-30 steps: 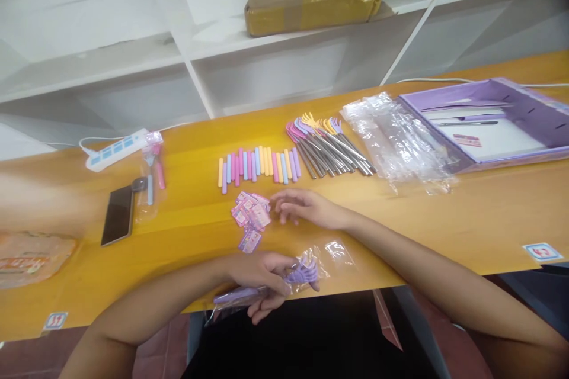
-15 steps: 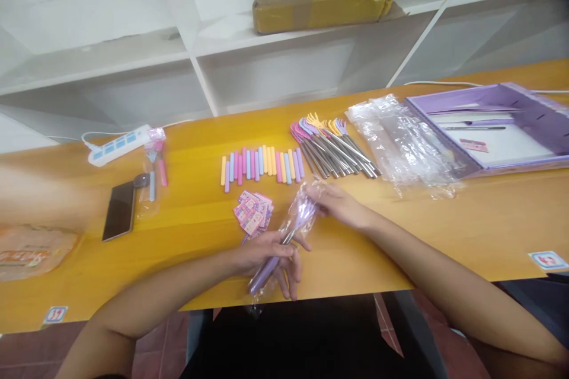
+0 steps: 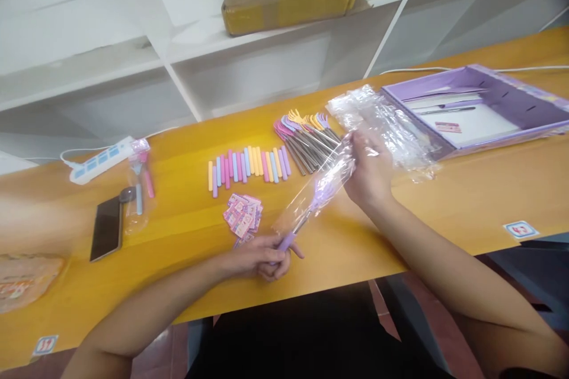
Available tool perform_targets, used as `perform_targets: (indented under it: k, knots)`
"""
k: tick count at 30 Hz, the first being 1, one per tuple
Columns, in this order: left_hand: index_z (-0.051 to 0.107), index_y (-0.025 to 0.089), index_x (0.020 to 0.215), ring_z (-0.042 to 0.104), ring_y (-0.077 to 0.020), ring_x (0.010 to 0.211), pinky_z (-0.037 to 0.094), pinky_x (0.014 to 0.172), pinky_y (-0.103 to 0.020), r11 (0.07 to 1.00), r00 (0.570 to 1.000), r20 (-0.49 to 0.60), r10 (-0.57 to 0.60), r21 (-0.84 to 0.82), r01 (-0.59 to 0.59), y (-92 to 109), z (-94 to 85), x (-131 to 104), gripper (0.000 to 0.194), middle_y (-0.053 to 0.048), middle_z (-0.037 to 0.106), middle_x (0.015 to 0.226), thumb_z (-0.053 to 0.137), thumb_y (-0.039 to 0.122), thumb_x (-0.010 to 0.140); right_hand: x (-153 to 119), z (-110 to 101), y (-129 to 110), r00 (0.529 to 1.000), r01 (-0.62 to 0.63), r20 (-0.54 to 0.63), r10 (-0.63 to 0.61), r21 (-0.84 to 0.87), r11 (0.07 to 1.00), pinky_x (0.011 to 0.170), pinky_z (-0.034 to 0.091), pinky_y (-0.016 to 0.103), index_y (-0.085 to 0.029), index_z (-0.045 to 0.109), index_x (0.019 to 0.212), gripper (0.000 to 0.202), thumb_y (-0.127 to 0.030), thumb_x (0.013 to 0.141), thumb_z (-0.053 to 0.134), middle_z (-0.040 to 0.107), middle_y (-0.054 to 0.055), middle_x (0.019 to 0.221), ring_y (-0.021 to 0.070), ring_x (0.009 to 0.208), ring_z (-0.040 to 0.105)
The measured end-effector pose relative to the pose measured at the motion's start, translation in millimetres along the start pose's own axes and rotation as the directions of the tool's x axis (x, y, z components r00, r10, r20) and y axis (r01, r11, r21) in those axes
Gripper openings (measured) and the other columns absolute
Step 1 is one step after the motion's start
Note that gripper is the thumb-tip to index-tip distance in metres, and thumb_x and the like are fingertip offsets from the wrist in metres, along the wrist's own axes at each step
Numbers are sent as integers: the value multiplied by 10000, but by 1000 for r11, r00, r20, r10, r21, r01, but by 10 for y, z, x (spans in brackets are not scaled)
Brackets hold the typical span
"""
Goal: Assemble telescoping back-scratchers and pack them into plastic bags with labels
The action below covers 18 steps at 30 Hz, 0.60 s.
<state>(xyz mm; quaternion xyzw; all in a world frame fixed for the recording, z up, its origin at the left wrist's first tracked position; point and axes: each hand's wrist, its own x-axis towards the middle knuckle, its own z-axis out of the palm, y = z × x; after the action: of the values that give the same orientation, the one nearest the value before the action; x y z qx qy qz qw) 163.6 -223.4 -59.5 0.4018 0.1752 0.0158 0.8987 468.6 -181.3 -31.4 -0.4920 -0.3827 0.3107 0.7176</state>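
1. Lilac claw-headed stick [image 3: 322, 192], one, head view: slanted across the centre of the frame, metal shaft between claw and handle, its claw inside a clear bag [image 3: 297, 206].
2. Left hand [image 3: 267, 257], lower centre: fingers closed around the handle of the stick.
3. Right hand [image 3: 371, 172], right of centre: thumb and fingers pinched together on the upper end of the clear bag.
4. Coloured handles [image 3: 249, 166], centre: yellow, pink, blue and lilac, laid side by side in a row.
5. Claw-headed rods [image 3: 313, 145], upper centre: a metal-shafted pile, just beside the row.
6. Printed cards [image 3: 242, 216], below the row: a loose, overlapping heap.
7. Empty clear bags [image 3: 386, 124], right of the rods: a crumpled stack against a purple box [image 3: 480, 136], which held papers, a rod and a small card.
8. Phone [image 3: 106, 229] and power strip [image 3: 101, 161], left side: both lay on the orange table [image 3: 178, 183].
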Motion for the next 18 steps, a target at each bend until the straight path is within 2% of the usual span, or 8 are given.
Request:
perform_targets:
  k: [3, 5, 7, 9, 12, 15, 17, 18]
  knots:
    - [660, 150, 1195, 281, -60, 468, 225, 462, -222, 1000, 998, -58, 12, -11, -13, -20, 10, 9, 413, 65, 502, 650, 744, 505, 1000, -49, 18, 21, 989, -85, 127, 75, 75, 994, 572, 434, 285, -253, 623, 983, 420, -651, 947, 754, 568, 17, 840, 148, 676, 518]
    - [649, 157, 1161, 285, -67, 471, 233, 464, -225, 999, 997, -74, 39, -17, -41, -45, 4, 18, 396, 73, 472, 636, 734, 511, 1005, -144, 86, 39, 897, -217, 401, 186, 34, 976, 625, 491, 291, -234, 638, 946, 449, -624, 873, 849, 615, 21, 864, 150, 717, 557]
    - [631, 168, 1182, 260, -65, 479, 223, 470, -224, 999, 996, -70, 48, -9, -49, -58, 1, 20, 397, 87, 432, 644, 729, 514, 1013, -219, 171, 47, 813, -276, 537, 227, 13, 961, 736, 553, 320, -216, 665, 918, 449, -610, 866, 874, 644, 28, 877, 158, 773, 595]
    - [606, 181, 1228, 222, -59, 484, 194, 475, -222, 1000, 998, -55, 23, 12, -22, -55, 9, 11, 418, 108, 366, 653, 720, 529, 1027, -191, 201, 15, 853, -238, 492, 175, 68, 969, 810, 572, 341, -215, 670, 900, 430, -609, 908, 842, 654, 34, 899, 165, 820, 614]
    - [566, 201, 1227, 191, -55, 490, 173, 479, -219, 998, 998, -45, -38, 40, 40, -30, 38, -10, 454, 131, 298, 654, 742, 561, 1014, 142, 3, -150, 961, -94, 268, 61, 113, 989, 834, 575, 343, -222, 610, 880, 359, -516, 982, 789, 641, 41, 933, 168, 868, 630]
    - [556, 202, 1126, 203, -60, 498, 178, 483, -220, 995, 997, -30, -65, 71, 67, -2, 65, -22, 470, 133, 298, 630, 748, 610, 994, 733, -439, -386, 995, -30, 86, 43, -144, 989, 758, 520, 310, -206, 568, 942, 193, -294, 1112, 591, 596, 29, 887, 106, 723, 573]
    - [547, 203, 1066, 212, -63, 502, 180, 485, -220, 992, 996, -22, -81, 93, 83, 13, 76, -25, 488, 131, 305, 617, 744, 642, 984, 1128, -740, -490, 1000, 13, 11, -8, -554, 832, 675, 432, 293, -161, 600, 1059, 162, -240, 1148, 490, 588, 21, 852, 62, 623, 484]
    - [541, 205, 1046, 219, -64, 504, 183, 487, -219, 990, 996, -22, -91, 103, 92, 20, 79, -26, 499, 130, 313, 613, 749, 653, 975, 1291, -863, -508, 999, 46, 39, -24, -788, 614, 672, 410, 296, -121, 627, 1135, 264, -253, 1177, 402, 618, 45, 857, 58, 620, 477]
